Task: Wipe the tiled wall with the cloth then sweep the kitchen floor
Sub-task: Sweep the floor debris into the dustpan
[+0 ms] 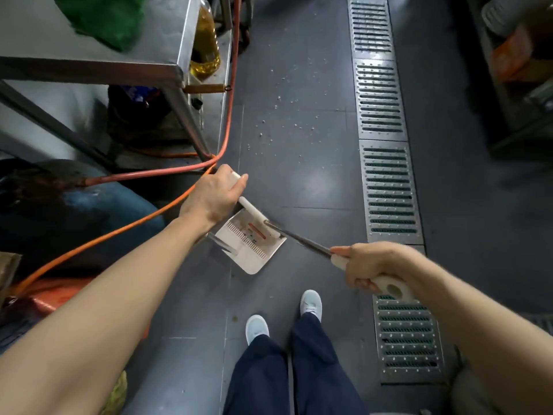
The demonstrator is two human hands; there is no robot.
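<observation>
— Grey floor tiles (314, 181), a kitchen aisle: what am I holding?

— My left hand (214, 194) grips the white handle (253, 209) of the dustpan (250, 245), fingers curled round it, thumb along the top. The pan hangs just above the floor, ahead of my shoes (311, 304).

— And the other?

— My right hand (372, 263) wraps its fingers round the white grip of the broom (389, 287); its dark metal shaft (299, 239) runs across to the dustpan. I cannot see the broom head.

— The dirt?

— White crumbs (281, 98) lie scattered further up the aisle, between the steel surface (89, 67) and the drain grates (386, 187). A green cloth (104, 16) lies on that surface; orange hoses (227, 124) trail below.
</observation>
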